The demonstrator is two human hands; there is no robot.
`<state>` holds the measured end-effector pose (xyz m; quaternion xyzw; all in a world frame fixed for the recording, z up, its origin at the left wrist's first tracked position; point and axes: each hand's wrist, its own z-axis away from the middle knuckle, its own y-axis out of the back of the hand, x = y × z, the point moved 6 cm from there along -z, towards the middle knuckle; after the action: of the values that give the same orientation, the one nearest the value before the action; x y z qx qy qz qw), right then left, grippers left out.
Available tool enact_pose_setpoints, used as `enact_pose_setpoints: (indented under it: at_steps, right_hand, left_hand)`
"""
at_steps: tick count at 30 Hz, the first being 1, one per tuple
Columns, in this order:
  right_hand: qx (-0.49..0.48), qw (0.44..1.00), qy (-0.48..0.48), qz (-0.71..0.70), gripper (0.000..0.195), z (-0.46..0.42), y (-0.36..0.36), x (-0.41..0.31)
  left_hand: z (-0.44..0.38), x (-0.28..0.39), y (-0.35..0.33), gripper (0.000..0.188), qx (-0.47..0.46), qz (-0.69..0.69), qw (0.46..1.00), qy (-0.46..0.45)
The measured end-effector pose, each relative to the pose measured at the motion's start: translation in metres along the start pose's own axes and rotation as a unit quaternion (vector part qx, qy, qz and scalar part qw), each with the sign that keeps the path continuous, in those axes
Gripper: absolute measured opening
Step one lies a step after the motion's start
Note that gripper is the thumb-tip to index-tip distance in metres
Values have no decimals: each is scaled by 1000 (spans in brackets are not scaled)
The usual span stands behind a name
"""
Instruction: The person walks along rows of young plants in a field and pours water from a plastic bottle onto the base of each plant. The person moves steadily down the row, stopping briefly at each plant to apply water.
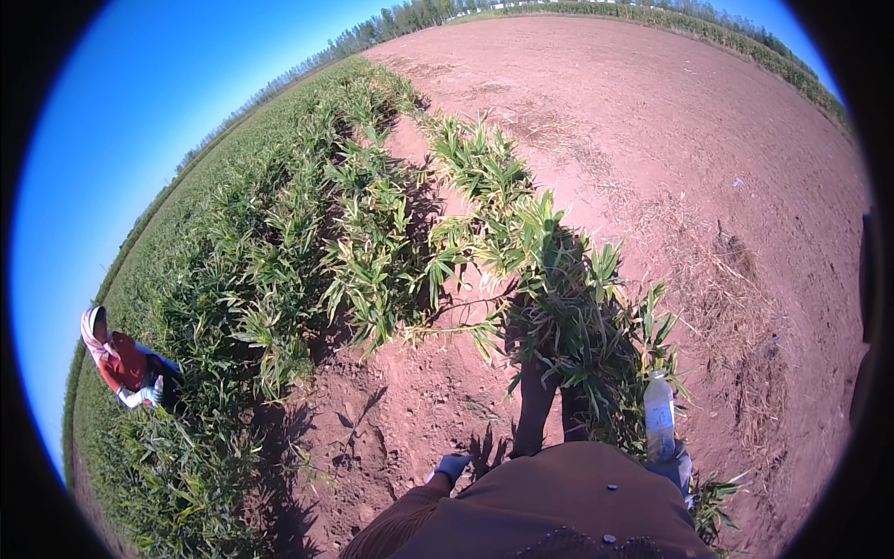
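My right hand (676, 469), in a greyish work glove, is closed around the lower part of a clear plastic bottle (658, 412). The bottle stands nearly upright, bears a printed label, and its neck is at the top. My left hand (452, 468) wears a blue-grey glove and hangs beside my brown top (559, 496), over bare reddish soil (412, 391). Its fingers are mostly hidden, so whether it holds anything is unclear. Leafy green plants (580, 314) with some yellowed leaves grow right in front of my legs.
Rows of the same leafy crop (265, 244) stretch away on the left. Among them stands another person (126, 363) in a head covering and red top, holding a bottle. To the right lies bare ground (628, 91) with a strip of dry straw (740, 328). Trees (391, 24) line the horizon.
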<state>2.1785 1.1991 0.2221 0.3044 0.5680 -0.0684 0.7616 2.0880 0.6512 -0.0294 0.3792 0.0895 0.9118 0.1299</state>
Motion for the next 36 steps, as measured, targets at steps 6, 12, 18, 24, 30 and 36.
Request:
enact_pose_setpoints:
  at_steps: [6, 12, 18, 24, 30, 36]
  right_hand:
    - [10, 999, -41, -19, 53, -1, 3, 2]
    - [-6, 999, -23, 40, 53, 1, -2, -18]
    - [37, 998, -31, 43, 53, -4, 6, -1]
    - [43, 997, -61, 37, 62, -10, 15, 29]
    - [34, 989, -101, 100, 67, -3, 26, 7]
    - [37, 982, -115, 148, 67, 4, 33, 30]
  left_hand:
    - [-8, 12, -4, 22, 15, 20, 998, -60]
    - [-5, -13, 4, 32, -20, 40, 999, -26]
    - [-13, 23, -12, 29, -39, 74, 997, 6]
    - [-27, 16, -10, 33, -62, 92, 994, 15]
    - [-17, 12, 2, 27, -79, 93, 991, -51]
    - [-21, -3, 15, 27, -49, 133, 988, 54]
